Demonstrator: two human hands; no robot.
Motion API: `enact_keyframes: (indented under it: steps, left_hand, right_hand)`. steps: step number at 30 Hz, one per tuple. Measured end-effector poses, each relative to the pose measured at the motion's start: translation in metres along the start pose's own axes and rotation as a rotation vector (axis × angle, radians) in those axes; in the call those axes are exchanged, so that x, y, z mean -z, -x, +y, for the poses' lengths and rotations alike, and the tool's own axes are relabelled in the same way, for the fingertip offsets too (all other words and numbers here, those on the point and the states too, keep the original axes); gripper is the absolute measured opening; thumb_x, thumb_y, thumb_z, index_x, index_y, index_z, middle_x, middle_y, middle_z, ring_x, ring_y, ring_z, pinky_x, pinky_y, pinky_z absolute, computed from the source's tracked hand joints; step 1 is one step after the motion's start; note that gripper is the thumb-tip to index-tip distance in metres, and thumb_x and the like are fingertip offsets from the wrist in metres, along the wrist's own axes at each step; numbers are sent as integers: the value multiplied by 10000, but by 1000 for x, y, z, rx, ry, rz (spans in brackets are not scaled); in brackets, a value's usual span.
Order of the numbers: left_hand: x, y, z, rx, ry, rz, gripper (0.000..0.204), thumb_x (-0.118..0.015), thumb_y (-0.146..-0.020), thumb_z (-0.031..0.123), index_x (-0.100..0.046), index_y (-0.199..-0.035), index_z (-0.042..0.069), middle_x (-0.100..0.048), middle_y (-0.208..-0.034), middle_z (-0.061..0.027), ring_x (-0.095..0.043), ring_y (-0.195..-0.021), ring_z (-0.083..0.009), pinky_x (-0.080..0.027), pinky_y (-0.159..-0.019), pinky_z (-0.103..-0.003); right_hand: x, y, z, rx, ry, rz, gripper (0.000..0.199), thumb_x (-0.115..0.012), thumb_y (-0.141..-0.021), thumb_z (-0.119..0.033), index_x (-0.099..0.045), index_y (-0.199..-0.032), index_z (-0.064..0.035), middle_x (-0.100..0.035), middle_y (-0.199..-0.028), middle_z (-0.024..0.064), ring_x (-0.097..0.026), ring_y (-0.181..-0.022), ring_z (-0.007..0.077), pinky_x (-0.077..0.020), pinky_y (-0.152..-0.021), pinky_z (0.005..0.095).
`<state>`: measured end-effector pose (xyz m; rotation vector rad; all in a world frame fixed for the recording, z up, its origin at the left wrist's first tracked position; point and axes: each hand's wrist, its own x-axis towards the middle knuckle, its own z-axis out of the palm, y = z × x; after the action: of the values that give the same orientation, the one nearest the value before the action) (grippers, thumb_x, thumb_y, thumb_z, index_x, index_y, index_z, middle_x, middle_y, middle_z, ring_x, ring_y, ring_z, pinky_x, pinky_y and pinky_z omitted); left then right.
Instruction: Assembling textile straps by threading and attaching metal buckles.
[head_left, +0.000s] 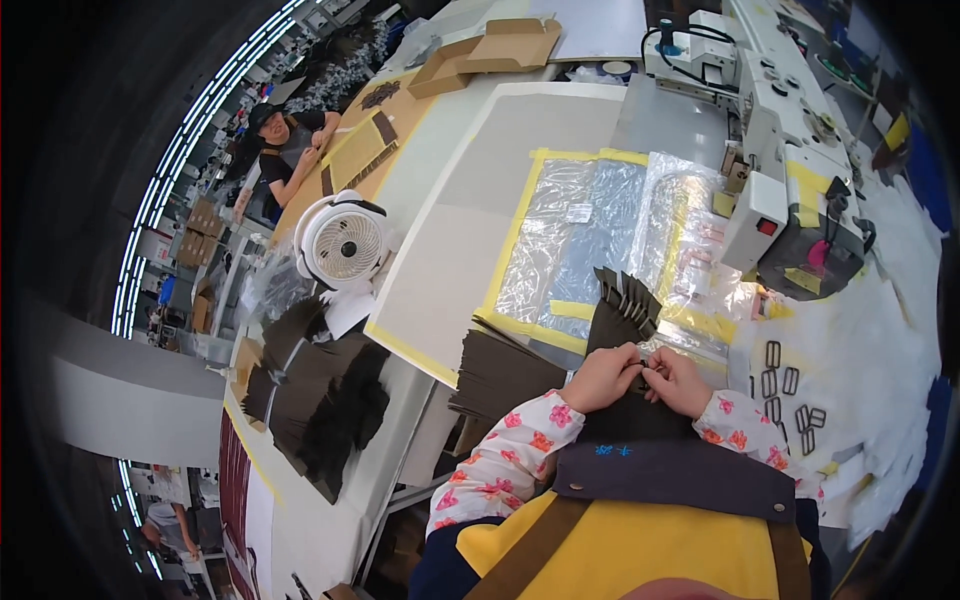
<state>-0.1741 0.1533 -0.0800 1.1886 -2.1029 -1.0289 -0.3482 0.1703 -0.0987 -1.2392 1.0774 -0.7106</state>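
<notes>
My left hand (604, 378) and my right hand (677, 382) meet in front of my chest, fingertips pinched almost together. A small dark piece shows between them, mostly covered by the fingers, and I cannot make out its kind. Directly beneath both hands lies a stack of dark brown fabric strips (622, 318), its far ends fanned out. Another stack of dark strips (505, 371) sits just left of my left hand. Several dark rectangular slide buckles (770, 383) lie on white sheeting to the right of my right hand.
A white sewing-type machine (752, 225) stands at the right. Plastic-covered sheets edged with yellow tape (540, 240) lie ahead. On the left are a white fan (346, 245) and tied dark bundles (325, 400). A co-worker (285, 150) sits across, near an open cardboard box (510, 45).
</notes>
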Motion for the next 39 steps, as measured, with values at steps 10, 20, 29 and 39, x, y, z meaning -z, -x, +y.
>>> enact_keyframes:
  steps: [10,20,29,39]
  left_hand:
    - [-3,4,9,-4,-24,-66,135,-613,-741,76,-517,-774,-13,-553,-622,-131,-552,-560,-201,-423,-519,-291]
    - [-19,-13,-4,86,299,-180,170,-575,-825,149,-549,-919,9,-524,-685,2,-492,-575,-36,-392,-496,-180]
    - [-7,-48,-7,67,76,535,315,-543,-785,-21,-477,-1092,-48,-489,-1035,-158,-570,-843,-165,-471,-641,-247]
    - [-43,-6,24,-62,-261,-172,199,-555,-803,236,-625,-853,57,-606,-807,-120,-574,-754,-303,-455,-662,-371]
  right_hand:
    - [11,5,11,-42,-144,-155,76,-510,-795,9,-475,-861,22,-555,-708,85,-607,-623,150,-508,-537,239]
    - [42,4,-6,115,-70,205,109,-550,-705,-13,-447,-713,-49,-464,-524,1,-453,-418,60,-331,-362,206]
    - [146,60,-15,260,551,574,168,-596,-746,-95,-528,-851,17,-560,-704,79,-550,-586,145,-445,-563,257]
    - [158,87,24,-66,903,693,264,-635,-676,-157,-481,-849,-31,-563,-834,165,-556,-773,336,-439,-655,404]
